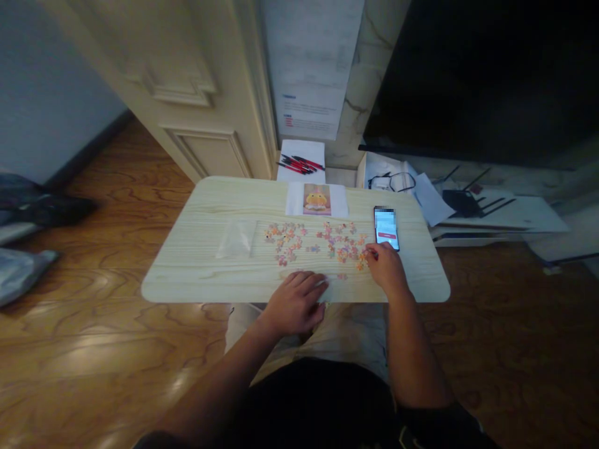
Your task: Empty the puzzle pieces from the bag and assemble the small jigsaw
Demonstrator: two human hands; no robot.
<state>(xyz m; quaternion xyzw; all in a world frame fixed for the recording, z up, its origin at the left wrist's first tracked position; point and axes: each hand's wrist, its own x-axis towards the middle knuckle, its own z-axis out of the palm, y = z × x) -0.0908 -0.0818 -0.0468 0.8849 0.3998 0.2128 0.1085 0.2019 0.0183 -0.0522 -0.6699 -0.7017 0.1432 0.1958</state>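
Observation:
Small jigsaw puzzle pieces in orange, pink and purple lie loose in two clusters, a left cluster (283, 240) and a right cluster (340, 242). My right hand (387, 267) is at the right cluster's edge, just below a lit smartphone (386, 228). Its thumb and forefinger are pinched together; what is between them is too small to make out. My left hand (299, 299) rests over the table's near edge, fingers stretched out, thumb lower down. Close to its fingertips lies a single puzzle piece (342, 276). A printed picture (317, 199) of a yellow figure lies behind the pieces.
The pale wooden table (187, 268) has rounded corners and stands over my lap. A clear plastic bag (238, 239) lies left of the pieces. Beyond the far edge are red and black pens (300, 164) on white paper, a white box (386, 168) with cables, and a router (463, 204).

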